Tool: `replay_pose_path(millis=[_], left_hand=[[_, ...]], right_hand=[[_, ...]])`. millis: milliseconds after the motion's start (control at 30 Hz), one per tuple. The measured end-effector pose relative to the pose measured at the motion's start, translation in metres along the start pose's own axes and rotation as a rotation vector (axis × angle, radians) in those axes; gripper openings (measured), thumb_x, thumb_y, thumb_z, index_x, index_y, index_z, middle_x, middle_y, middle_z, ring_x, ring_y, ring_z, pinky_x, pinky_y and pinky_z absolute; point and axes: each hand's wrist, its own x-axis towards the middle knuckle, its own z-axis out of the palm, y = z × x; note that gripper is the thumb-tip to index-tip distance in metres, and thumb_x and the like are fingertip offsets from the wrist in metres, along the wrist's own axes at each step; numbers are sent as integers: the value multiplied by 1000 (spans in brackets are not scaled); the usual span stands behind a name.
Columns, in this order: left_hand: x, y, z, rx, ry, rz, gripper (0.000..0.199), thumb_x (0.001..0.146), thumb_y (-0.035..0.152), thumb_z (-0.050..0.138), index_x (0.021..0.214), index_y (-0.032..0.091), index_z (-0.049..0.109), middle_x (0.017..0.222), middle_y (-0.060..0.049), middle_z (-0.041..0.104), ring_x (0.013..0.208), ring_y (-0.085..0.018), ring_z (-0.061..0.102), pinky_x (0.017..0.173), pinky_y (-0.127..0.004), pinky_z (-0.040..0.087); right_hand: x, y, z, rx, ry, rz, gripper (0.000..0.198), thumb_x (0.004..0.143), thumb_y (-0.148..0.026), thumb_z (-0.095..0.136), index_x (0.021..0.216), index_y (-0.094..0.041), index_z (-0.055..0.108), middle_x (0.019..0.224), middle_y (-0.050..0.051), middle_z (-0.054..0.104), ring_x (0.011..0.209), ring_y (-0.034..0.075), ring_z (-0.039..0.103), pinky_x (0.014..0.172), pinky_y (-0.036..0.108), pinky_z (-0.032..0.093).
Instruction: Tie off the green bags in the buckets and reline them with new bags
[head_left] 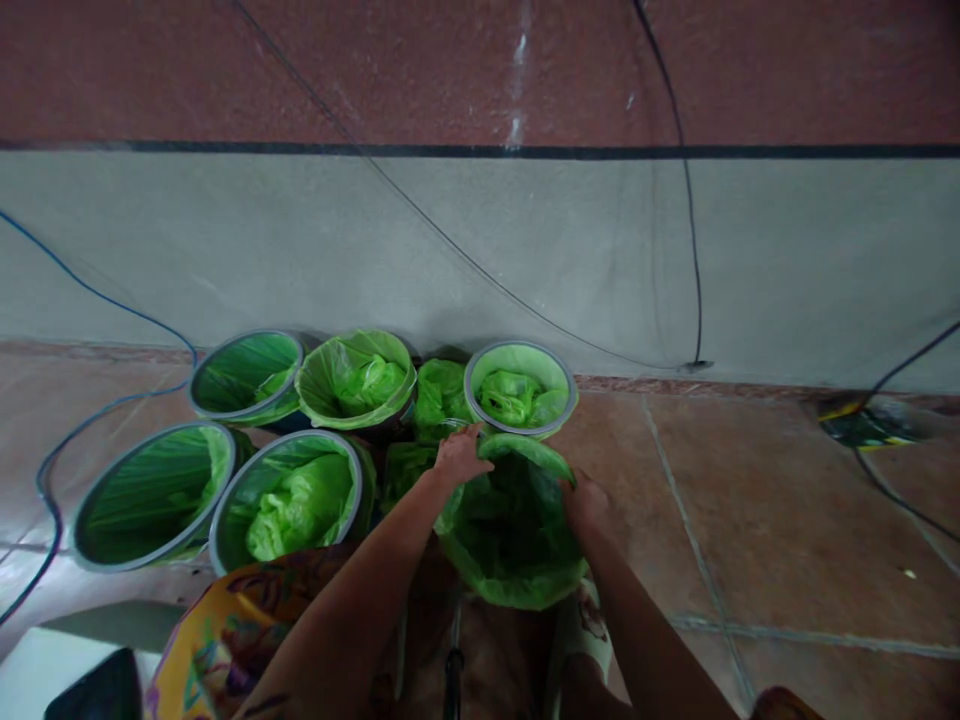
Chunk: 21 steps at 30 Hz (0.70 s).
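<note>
Between my hands stands a bin lined with a green plastic bag (517,590), its mouth tilted up toward me and its inside dark. My left hand (461,457) is at the bag's far left rim, thumb inside the mouth and fingers over the outer side. On the right side, my right hand (589,508) grips the same rim, its fingers partly hidden by the plastic. Just behind is a grey-rimmed bin (521,345) with a crumpled green bag inside. A bunched green bag (441,393) sits left of it.
Several more green-lined bins stand to the left, including a front bin (217,520) and a rear bin (304,385). A blue cable (52,480) curls along the floor at left. A black cable (690,220) hangs down the wall (300,240). Another lies near a floor hole (866,422).
</note>
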Motion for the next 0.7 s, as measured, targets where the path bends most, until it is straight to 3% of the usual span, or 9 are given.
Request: replay_pose_path(millis=[100, 200, 300, 400, 500, 600, 700], left_hand=[[-4, -16, -8, -306, 100, -55, 75, 72, 46, 72, 135, 13, 47, 136, -14, 55, 120, -24, 55, 100, -31, 44], [-8, -21, -8, -435, 166, -179, 47, 88, 44, 52, 125, 14, 55, 126, -11, 63, 109, -19, 63, 91, -26, 48], [-12, -12, 4, -338, 167, -209, 34, 95, 38, 42, 116, 19, 61, 119, -8, 67, 110, -18, 62, 92, -25, 46], [-17, -2, 22, -165, 121, -165, 33, 95, 32, 43, 122, 19, 57, 122, -10, 65, 112, -20, 61, 95, -29, 44], [-21, 1, 33, -42, 77, -147, 35, 94, 25, 40, 126, 15, 51, 118, -13, 65, 108, -22, 63, 93, -32, 46], [-23, -1, 34, 2, 45, -139, 36, 93, 25, 41, 126, 15, 50, 114, -13, 66, 106, -23, 64, 92, -32, 46], [-24, -2, 31, -3, 40, -140, 42, 91, 29, 47, 131, 16, 45, 119, -13, 64, 110, -23, 62, 94, -31, 45]], right_hand=[[-15, 11, -1, 22, 8, 131, 49, 90, -41, 46, 129, -11, 51, 109, 18, 67, 98, 28, 64, 78, 33, 46], [-13, 9, -8, 31, 153, 147, 60, 91, -48, 43, 137, -9, 43, 122, 22, 60, 111, 31, 59, 87, 38, 45], [2, -5, -14, 64, 232, 9, 49, 95, -39, 36, 135, -12, 46, 129, 18, 58, 116, 28, 56, 94, 35, 42], [15, -15, -13, 51, 69, -80, 41, 94, -28, 39, 130, -13, 51, 120, 16, 64, 110, 23, 60, 93, 32, 42], [23, -14, -11, 75, -34, -71, 39, 93, -28, 43, 127, -12, 54, 115, 15, 66, 106, 22, 63, 90, 29, 43], [36, -16, -21, 221, 58, -12, 44, 93, -39, 42, 127, -13, 54, 113, 14, 67, 102, 21, 64, 86, 28, 46], [60, -30, -37, 263, 164, 150, 53, 92, -53, 35, 116, -14, 63, 102, 16, 70, 97, 27, 66, 79, 33, 49]])
